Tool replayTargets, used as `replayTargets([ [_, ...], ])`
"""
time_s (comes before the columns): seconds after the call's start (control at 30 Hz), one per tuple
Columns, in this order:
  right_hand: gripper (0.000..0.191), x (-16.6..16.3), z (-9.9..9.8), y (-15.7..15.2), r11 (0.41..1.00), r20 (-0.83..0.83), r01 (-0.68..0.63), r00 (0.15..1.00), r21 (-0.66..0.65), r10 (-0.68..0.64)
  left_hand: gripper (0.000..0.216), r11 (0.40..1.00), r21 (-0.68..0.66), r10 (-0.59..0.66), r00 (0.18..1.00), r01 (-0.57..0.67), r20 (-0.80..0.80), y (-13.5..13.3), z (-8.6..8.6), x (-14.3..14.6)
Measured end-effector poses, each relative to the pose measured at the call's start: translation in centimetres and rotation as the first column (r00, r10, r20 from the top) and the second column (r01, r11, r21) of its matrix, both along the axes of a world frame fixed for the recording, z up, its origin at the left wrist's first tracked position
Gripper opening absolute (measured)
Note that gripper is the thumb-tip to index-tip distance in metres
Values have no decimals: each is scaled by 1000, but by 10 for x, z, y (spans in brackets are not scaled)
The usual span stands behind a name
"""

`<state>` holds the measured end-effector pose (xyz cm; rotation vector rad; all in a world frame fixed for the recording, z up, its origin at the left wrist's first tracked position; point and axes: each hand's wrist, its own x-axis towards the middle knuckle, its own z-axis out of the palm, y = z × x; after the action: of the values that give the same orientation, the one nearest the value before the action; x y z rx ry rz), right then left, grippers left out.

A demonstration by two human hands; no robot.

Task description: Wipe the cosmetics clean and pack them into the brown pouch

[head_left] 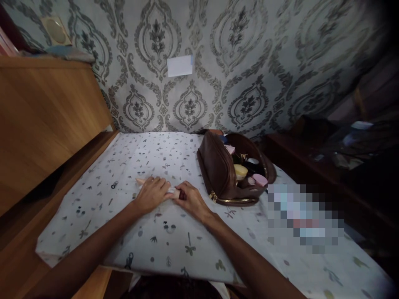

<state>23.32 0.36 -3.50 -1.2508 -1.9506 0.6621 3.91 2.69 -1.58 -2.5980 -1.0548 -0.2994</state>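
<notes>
A slim pale tube (172, 190), peach at its left end and whitish toward the right, lies across the front of my body just over the patterned cloth (168, 155). My left hand (152, 195) is closed around its middle, with the peach end sticking out past the knuckles. At the right end, my right hand (193, 202) pinches the tube between thumb and fingers. Both hands are close together, low over the cloth. Any print on the tube is hidden or too small to read.
Right of my hands stands an open brown leather bag (217, 170) filled with small containers, including a yellow-lidded jar (240, 171) and a pink-lidded one (259, 180). A blurred-out item (305, 218) lies farther right. A wooden cabinet (52, 124) borders the left side; a patterned wall (215, 110) is behind.
</notes>
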Motion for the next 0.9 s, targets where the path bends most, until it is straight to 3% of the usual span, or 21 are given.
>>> replayTargets([
  [0.23,29,0,4,-3,998,30,-29,999,-53,30,46,989,-115,90,993,-98,-75,12,12,-71],
  [0.53,23,1,8,-4,996,83,-66,994,-59,71,30,962,-161,209,974,-220,-82,-2,4,-104],
  [0.7,22,-1,5,-3,997,38,-59,997,-57,61,27,956,-105,286,950,-275,122,-9,5,-77],
  [0.8,20,-3,5,-4,997,16,-55,998,-53,56,25,985,-67,174,952,-162,251,-18,5,-34],
  [0.9,13,-5,4,-5,1000,26,-23,999,-14,24,27,998,-55,23,976,-11,216,-25,1,9],
])
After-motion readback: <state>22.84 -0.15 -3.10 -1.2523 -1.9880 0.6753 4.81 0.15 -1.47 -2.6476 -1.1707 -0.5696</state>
